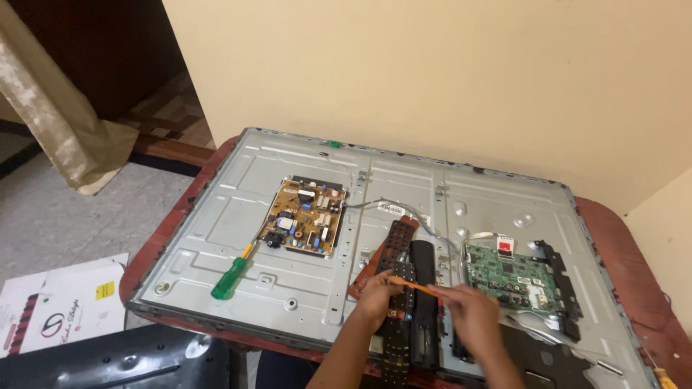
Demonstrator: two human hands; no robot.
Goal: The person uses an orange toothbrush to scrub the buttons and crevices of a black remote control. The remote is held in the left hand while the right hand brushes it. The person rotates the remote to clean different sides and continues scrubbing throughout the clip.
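Two hands work over a stripped television back panel (303,180) on a red worktop (634,252). Right hand (472,313) has its fingers clamped on a thin orange tool (414,286), whose tip reaches the left hand (376,292). Left fingers are closed on a black remote control (398,288), just beside a second remote (424,302). Well left of the fingers lies a green screwdriver (231,277).

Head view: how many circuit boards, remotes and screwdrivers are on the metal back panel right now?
Circuit boards: 2, tan one and green one
Remote controls: 3, stacked near both hands, first, second, third
Screwdrivers: 1, green-handled
Total: 6
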